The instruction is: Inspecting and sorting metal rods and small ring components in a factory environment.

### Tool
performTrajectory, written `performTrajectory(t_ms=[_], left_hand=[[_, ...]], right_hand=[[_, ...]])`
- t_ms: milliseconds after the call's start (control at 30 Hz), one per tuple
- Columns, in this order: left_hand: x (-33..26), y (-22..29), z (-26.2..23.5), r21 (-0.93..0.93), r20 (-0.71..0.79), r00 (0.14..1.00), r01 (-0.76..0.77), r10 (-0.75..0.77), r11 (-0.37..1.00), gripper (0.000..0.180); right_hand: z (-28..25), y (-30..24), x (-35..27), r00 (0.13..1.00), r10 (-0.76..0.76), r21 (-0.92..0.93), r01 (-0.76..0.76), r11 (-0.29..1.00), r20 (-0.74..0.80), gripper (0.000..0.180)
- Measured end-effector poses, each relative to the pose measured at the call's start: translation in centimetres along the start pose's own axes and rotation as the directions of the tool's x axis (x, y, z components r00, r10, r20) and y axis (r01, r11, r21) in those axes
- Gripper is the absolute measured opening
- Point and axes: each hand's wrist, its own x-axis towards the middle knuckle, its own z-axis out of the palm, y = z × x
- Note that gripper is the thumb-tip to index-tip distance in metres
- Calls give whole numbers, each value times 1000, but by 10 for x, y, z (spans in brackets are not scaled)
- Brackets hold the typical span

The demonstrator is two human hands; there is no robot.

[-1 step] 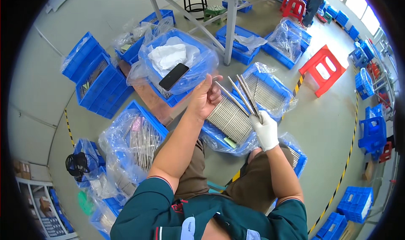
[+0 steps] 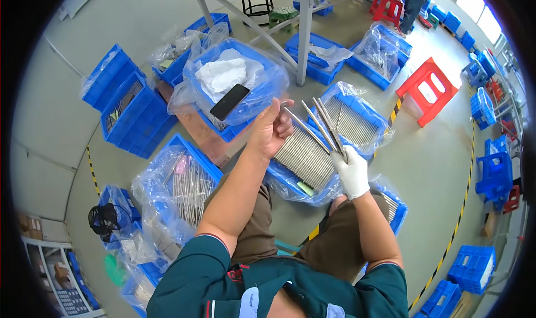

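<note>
My bare left hand (image 2: pixel 272 129) is closed, thumb and fingers pinched at the upper end of a slim silver metal rod (image 2: pixel 306 129). That rod slants down to my right hand (image 2: pixel 352 173), which wears a white glove and is wrapped round the lower ends of several metal rods (image 2: pixel 329 125) fanning upward. Beneath both hands stands a blue crate (image 2: pixel 285 184) lined with clear plastic, holding a neat row of similar rods (image 2: pixel 304 160). Just beyond it, another lined crate (image 2: pixel 365 149) contains more rods in a row.
A black phone (image 2: pixel 230 102) lies on a plastic-lined blue crate (image 2: pixel 268 67) ahead to the left. Loose rods fill a crate (image 2: pixel 209 164) at my left. Stacked blue crates (image 2: pixel 134 122) stand farther left, a red stool (image 2: pixel 427 92) to the right. Beyond is a table leg (image 2: pixel 304 39); a person (image 2: pixel 414 8) stands far off.
</note>
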Motion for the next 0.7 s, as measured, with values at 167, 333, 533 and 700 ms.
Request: performTrajectory(t_ms=[167, 333, 533, 700], left_hand=[[0, -9, 6, 203, 47, 999, 11, -21, 979, 39], [-2, -10, 13, 206, 58, 998, 13, -26, 978, 34], [-9, -30, 26, 300, 76, 989, 98, -126, 949, 32], [-10, -38, 25, 454, 72, 997, -21, -13, 891, 27]], right_hand=[[-1, 7, 2, 998, -55, 16, 55, 998, -3, 18], [-2, 4, 4, 999, 29, 101, -31, 994, 21, 21], [0, -2, 2, 995, 88, 201, -94, 975, 40, 22], [0, -9, 2, 982, 149, 453, -186, 872, 115, 20]])
